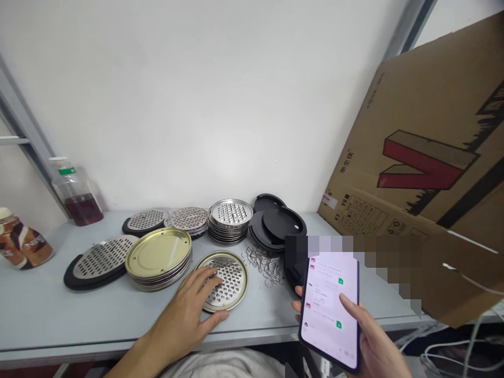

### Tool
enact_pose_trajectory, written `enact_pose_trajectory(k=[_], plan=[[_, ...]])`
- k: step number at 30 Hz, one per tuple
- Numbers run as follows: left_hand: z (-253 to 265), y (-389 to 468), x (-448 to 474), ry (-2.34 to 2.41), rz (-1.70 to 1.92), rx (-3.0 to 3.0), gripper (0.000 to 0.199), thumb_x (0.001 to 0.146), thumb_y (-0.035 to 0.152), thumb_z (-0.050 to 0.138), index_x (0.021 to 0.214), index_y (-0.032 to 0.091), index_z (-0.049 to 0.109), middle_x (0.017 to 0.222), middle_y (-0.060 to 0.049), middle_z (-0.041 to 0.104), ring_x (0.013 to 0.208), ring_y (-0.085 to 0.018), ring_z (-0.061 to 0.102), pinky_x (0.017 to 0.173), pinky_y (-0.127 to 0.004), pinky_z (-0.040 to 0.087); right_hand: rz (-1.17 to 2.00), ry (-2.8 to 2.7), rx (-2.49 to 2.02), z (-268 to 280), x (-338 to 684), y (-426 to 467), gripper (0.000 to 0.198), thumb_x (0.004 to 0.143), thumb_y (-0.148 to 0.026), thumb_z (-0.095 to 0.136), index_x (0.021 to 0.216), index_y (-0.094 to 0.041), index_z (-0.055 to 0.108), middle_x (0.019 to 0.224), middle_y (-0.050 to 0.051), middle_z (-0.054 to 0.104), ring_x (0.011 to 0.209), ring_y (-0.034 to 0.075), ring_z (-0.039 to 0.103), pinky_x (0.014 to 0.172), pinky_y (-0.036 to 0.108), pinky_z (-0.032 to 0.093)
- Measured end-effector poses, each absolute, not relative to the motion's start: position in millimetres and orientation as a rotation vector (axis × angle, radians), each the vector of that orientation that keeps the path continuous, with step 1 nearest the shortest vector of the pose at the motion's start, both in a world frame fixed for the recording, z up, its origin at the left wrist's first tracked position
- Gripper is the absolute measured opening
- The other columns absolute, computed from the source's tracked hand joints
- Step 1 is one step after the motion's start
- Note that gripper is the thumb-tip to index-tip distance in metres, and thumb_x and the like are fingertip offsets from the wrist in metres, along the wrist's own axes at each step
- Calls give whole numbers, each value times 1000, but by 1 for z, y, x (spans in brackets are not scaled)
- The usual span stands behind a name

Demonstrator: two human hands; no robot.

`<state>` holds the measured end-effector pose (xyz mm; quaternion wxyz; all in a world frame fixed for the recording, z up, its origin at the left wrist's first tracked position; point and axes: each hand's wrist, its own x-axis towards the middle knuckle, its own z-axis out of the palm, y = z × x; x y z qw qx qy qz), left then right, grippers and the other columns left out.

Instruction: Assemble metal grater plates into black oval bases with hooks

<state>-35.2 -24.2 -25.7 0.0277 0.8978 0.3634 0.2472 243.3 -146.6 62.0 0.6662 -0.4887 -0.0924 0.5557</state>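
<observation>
My left hand (pixel 197 299) lies with fingers spread over a round, gold-rimmed metal grater disc (pixel 232 283) near the table's front. In my right hand (pixel 370 331) is a smartphone (pixel 331 315), upright in the grip, its lit screen showing a list of messages; the thumb is at the screen's right side. A white cable plugs into its lower end. Left of the disc stands a stack of gold-coloured round lids (pixel 161 252). Small wire hooks (pixel 265 265) lie loose between the disc and the phone.
Behind are stacked metal grater discs (pixel 230 215) and black round plates (pixel 281 223). Black-edged graters (pixel 104 257) lie at left, near a bottle of dark liquid (pixel 82 205) and a brown bottle (pixel 25 244). A large cardboard box (pixel 429 157) leans at right, with white cables (pixel 444 354) below.
</observation>
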Motion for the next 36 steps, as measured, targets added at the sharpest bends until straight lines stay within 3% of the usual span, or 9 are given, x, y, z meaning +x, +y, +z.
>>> enact_pose_trajectory(k=[7,13,19,24,27,36], plan=[[-25,-25,-34,1119,773,2768,48,90,46,65,131,24,58,141,-12,56,133,-35,49,108,-54,45,1226,-210,-1124,63,242,-146,85,72,-47,74,145,-15,44,109,19,76,92,40,73,85,53,56],[-24,-24,-34,1120,759,2768,47,90,46,64,131,23,58,141,-13,56,133,-35,49,109,-55,44,1265,-217,-1118,65,245,-148,93,72,-46,75,150,-13,36,112,19,75,95,37,73,78,43,58],[-24,-25,-35,1120,812,2765,47,88,44,67,130,24,59,140,-13,58,131,-35,52,106,-54,47,1225,-226,-1143,63,249,-147,92,72,-47,75,150,-14,37,111,18,75,93,37,73,83,46,57],[-25,-24,-35,1131,776,2770,47,89,45,66,131,24,58,142,-12,56,132,-35,50,108,-56,45,1171,-235,-1154,60,247,-147,86,70,-36,73,146,-14,42,112,19,75,96,40,72,94,56,51],[-26,-24,-35,1129,737,2782,47,91,45,63,132,23,56,143,-13,54,134,-35,48,109,-57,43,1157,-264,-1149,59,246,-149,85,66,-27,72,145,-14,43,113,19,75,99,41,71,93,55,52],[-26,-24,-36,1130,730,2800,48,92,47,62,133,23,55,142,-14,54,134,-35,48,109,-58,43,1204,-229,-1189,67,246,-146,83,72,-39,74,143,-12,42,112,19,75,95,37,73,85,47,56]])
